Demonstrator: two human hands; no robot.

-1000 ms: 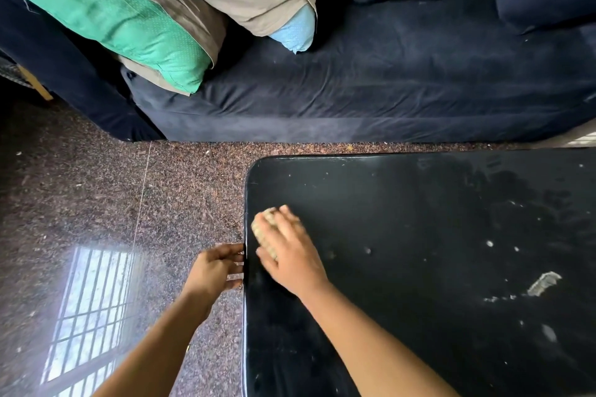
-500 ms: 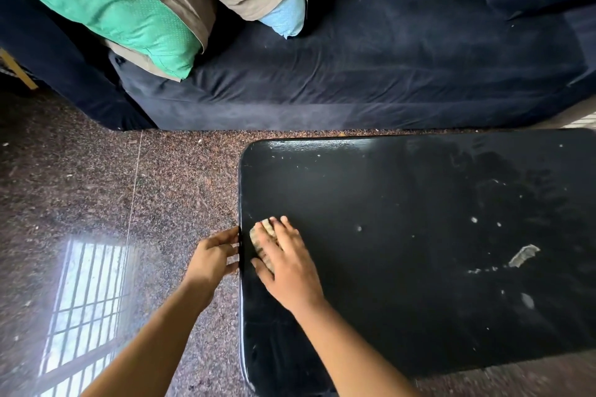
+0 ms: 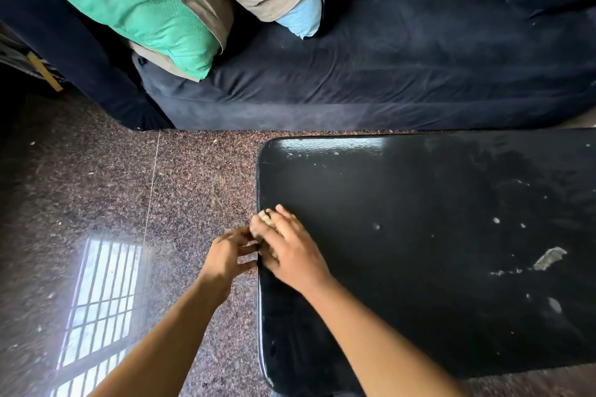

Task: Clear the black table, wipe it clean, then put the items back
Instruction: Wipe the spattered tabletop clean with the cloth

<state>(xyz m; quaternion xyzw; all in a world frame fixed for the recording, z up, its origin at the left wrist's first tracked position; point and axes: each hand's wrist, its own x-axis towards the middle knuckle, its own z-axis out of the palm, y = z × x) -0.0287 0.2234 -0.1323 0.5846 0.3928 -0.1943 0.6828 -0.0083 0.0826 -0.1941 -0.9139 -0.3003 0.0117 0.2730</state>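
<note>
So, going left to right: the polished floor (image 3: 96, 187) is reflecting a barred window at 8 o'clock, and a green pillow (image 3: 129, 6) is lying on the dark sofa (image 3: 387, 74) up at 11. Then the left hand (image 3: 227, 256) is sitting just off the black bench (image 3: 419, 203) at its 9 o'clock edge, fingers loosely spread, holding nothing, tips touching the rim. Right beside it the right hand (image 3: 290, 248) is pressing a small beige wad (image 3: 265, 217) onto the bench at that same edge, fingers lying fairly flat over it. Some pale scraps (image 3: 550, 258) are lying on the bench out toward 3 o'clock.
</note>
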